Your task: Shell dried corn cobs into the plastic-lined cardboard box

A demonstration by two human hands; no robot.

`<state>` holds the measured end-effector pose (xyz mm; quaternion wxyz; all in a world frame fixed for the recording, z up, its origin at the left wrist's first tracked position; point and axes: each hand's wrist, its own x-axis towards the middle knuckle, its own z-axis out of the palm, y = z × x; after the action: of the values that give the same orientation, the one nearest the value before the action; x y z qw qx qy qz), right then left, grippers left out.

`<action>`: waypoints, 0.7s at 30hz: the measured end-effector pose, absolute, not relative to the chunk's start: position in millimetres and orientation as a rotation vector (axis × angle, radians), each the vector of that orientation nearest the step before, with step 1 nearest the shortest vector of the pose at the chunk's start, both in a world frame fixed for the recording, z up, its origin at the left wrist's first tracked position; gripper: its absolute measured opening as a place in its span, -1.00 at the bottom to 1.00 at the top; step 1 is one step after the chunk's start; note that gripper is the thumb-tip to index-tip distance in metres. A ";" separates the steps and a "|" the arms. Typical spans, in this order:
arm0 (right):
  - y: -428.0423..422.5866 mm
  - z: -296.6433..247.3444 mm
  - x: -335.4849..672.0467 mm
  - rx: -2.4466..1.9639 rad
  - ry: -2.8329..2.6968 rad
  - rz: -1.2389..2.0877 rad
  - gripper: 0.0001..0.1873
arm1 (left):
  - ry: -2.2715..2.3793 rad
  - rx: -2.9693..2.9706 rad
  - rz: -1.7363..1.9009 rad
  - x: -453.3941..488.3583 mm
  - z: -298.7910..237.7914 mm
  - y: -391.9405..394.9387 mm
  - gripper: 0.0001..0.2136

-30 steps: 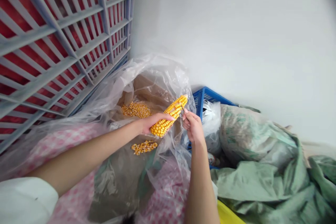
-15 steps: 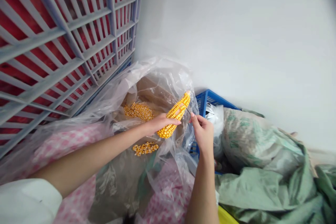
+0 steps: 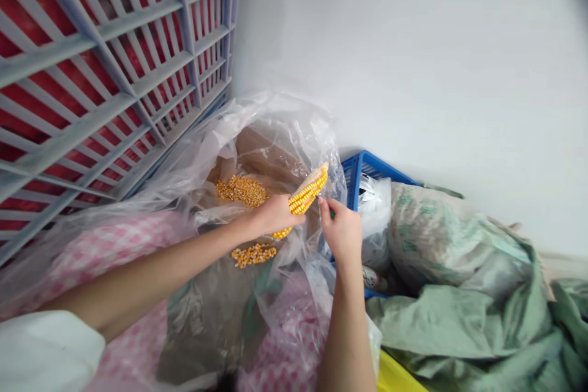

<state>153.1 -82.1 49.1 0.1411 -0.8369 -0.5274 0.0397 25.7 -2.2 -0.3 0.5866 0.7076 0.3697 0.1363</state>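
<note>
Grey slatted crate [image 3: 114,67] and white wall [image 3: 413,73] meet at a corner, where a clear plastic bag [image 3: 275,128] holds two patches of loose corn kernels [image 3: 241,191]. Above them, the left hand [image 3: 275,215] grips a corn cob [image 3: 309,191] with rows missing, and the right hand [image 3: 340,231] pinches a small pointed tool [image 3: 331,213] just beside it. A blue crate [image 3: 367,165] and green woven sacks [image 3: 459,318] lie to the right.

Bright diffuse light, faint shadows, white wall [image 3: 413,73] evenly lit, curved wide-angle edges, dark top-right corner
</note>
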 end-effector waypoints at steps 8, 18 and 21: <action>-67.2 33.1 144.8 -2.079 -1.202 0.387 -0.55 | 0.704 0.724 0.177 24.1 10.2 -11.6 -0.78; -77.7 53.1 152.7 -2.197 -1.325 0.403 -0.54 | 0.781 1.117 0.334 23.9 7.7 2.0 -0.75; -75.5 52.3 148.5 -2.253 -1.353 0.365 -0.54 | 0.816 1.189 0.292 25.7 6.5 2.0 -0.77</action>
<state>148.5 -75.5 52.3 0.2417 -0.8240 -0.4948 0.1335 25.7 2.0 6.5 0.7412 0.5425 0.3723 0.1332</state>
